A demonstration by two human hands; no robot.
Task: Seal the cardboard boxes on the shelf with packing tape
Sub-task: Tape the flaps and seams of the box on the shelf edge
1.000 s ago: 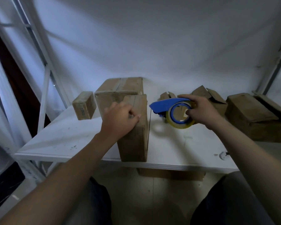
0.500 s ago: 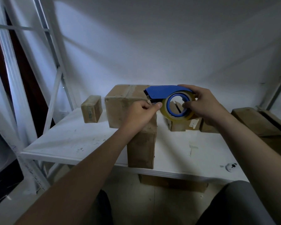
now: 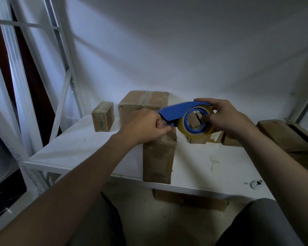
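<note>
R hand (image 3: 226,121) grips the tape dispenser (image 3: 178,110): thumb along the blue top, fingers curled round the far side of the yellowish tape roll (image 3: 197,131) & partly into its core. It's held in the air above the shelf (image 3: 75,148), nose pointing left. L hand (image 3: 144,127) is closed at that nose, thumb & forefinger pinching what looks like the clear tape end (image 3: 163,123); the film is faint and its edge can't be made out. L hand sits over the top of the tall narrow box (image 3: 157,157) & hides its top face, so flaps/seam aren't visible, and contact w/ the cardboard can't be told. That box stands upright at the shelf's front edge, base reaching the lip. Just behind it is a bigger box (image 3: 142,102) w/ a pale strip along its top; left of that, apart, a small box (image 3: 102,116). A low box (image 3: 196,140) behind the roll is mostly covered by dispenser & R hand. A flat box (image 3: 283,135) far right is dim, partly cut by the R forearm. Bare shelf shows left of the tall box up to the diagonal frame brace (image 3: 60,107), & front-right btwn the tall box and a small white round object (image 3: 255,185). Under the shelf, only a strip of another box (image 3: 190,200) shows.
</note>
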